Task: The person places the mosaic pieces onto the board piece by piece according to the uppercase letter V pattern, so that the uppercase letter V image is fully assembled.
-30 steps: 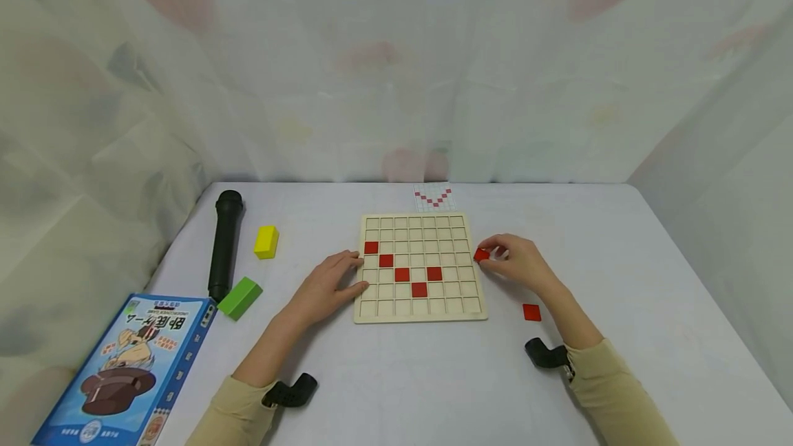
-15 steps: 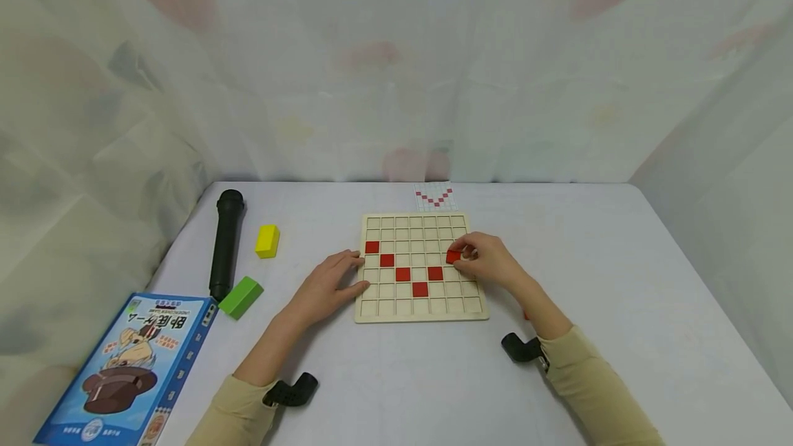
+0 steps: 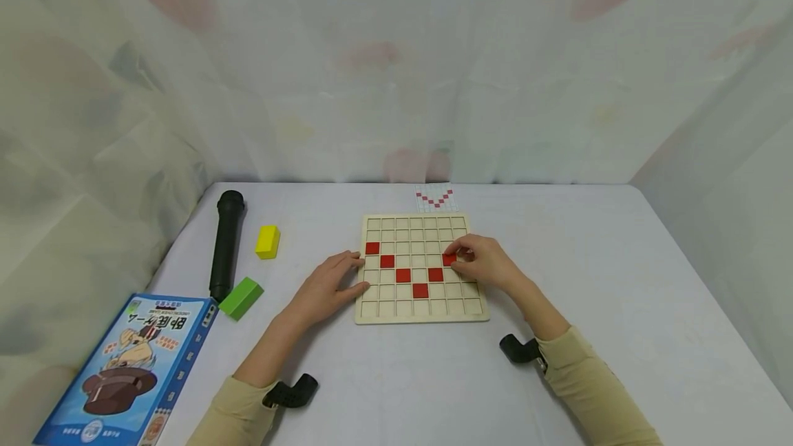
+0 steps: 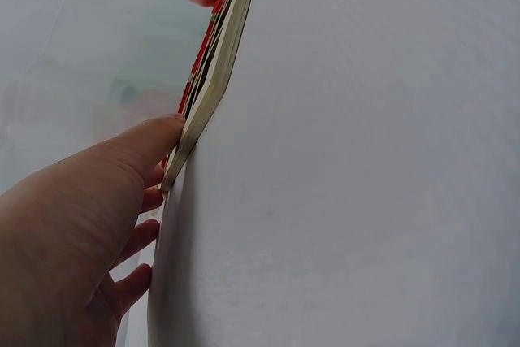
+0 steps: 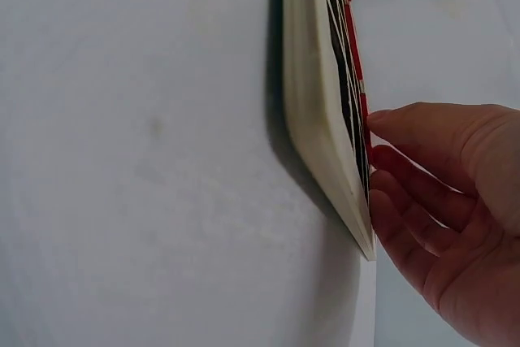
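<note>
A pale wooden grid board (image 3: 403,308) lies flat on the white table, with several red square tiles (image 3: 420,290) set in its cells in a V-like line. At its left edge rests my left hand (image 3: 322,288), fingertips and thumb touching the rim, fingers loosely spread. Over the right part of the board, my right hand (image 3: 486,261) pinches a red tile (image 3: 449,260) between thumb and fingers, right at a cell up and right of the nearest placed tile. In the right wrist view, the thumb (image 5: 398,118) meets red at the board's top surface.
Behind the board lies a small pattern card (image 3: 436,197) showing red squares in a V. To the left are a black microphone (image 3: 226,246), a yellow block (image 3: 267,241), a green block (image 3: 241,298) and a blue game box (image 3: 127,370).
My right hand has carried the red tile leftward from beside the board onto a cell. A loose red tile right of the board is now hidden by the forearm. My left hand stays put.
</note>
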`<act>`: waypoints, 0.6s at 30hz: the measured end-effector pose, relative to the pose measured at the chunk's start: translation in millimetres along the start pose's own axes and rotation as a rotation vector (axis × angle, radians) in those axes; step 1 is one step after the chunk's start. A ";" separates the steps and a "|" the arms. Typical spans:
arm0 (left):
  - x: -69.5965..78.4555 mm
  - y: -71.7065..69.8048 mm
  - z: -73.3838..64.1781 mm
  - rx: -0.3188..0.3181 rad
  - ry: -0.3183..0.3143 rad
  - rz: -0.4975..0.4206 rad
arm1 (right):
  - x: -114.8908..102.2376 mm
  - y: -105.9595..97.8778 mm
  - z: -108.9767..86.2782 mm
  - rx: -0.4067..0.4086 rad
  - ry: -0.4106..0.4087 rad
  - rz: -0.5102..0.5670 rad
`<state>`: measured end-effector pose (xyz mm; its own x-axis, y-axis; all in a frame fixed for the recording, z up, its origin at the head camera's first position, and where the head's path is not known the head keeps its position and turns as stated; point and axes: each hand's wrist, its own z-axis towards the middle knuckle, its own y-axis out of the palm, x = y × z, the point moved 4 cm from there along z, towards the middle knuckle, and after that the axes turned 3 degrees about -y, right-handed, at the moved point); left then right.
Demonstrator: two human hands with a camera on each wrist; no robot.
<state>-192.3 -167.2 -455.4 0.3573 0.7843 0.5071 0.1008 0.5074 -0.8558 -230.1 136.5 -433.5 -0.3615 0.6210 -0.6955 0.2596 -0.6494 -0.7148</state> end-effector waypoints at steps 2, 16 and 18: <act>-0.1 0.2 -0.2 0.000 -0.003 0.003 | -0.1 -0.3 -0.9 0.000 -0.001 -0.002; 0.4 0.3 0.1 0.016 0.013 0.006 | 12.2 -28.7 -27.9 0.049 -0.013 0.007; 0.6 0.1 0.3 0.018 0.015 0.009 | 17.5 -33.7 -36.2 0.021 0.003 0.008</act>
<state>-192.3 -166.6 -455.2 0.3721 0.7837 0.4973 0.0804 0.5066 -0.8584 -212.8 185.2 -424.2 -0.3563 0.6173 -0.7014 0.2436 -0.6633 -0.7076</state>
